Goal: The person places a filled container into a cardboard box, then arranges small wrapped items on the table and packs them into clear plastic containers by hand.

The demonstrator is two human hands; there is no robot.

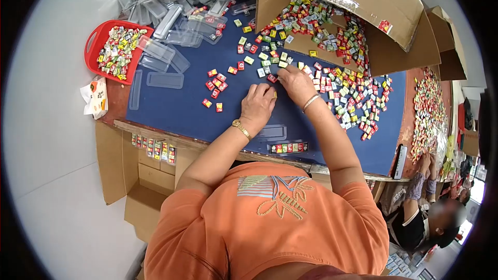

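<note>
Filling most of the view, a blue-covered surface [202, 119] stands beside a pale floor [52, 119], and a co-worker [425, 223] is at the far right. Large cardboard boxes [363, 0] lie over the back right, with small colourful packets [358, 93] spilling out and spreading forward. Clear plastic cases [181, 0] pile up at the back left, near a red basket [92, 52] of more packets. A filled case [289, 148] lies at the front edge, right of an unfilled one [271, 133]. The left hand [257, 106] curls its grip partly closed, a yellow packet [275, 95] at its fingertips; whether it is held, I cannot tell. The right hand [296, 86] bunches its fingers downward among the packets, its hold hidden. A red packet [272, 78] lies just beside those fingertips, between the hands.
</note>
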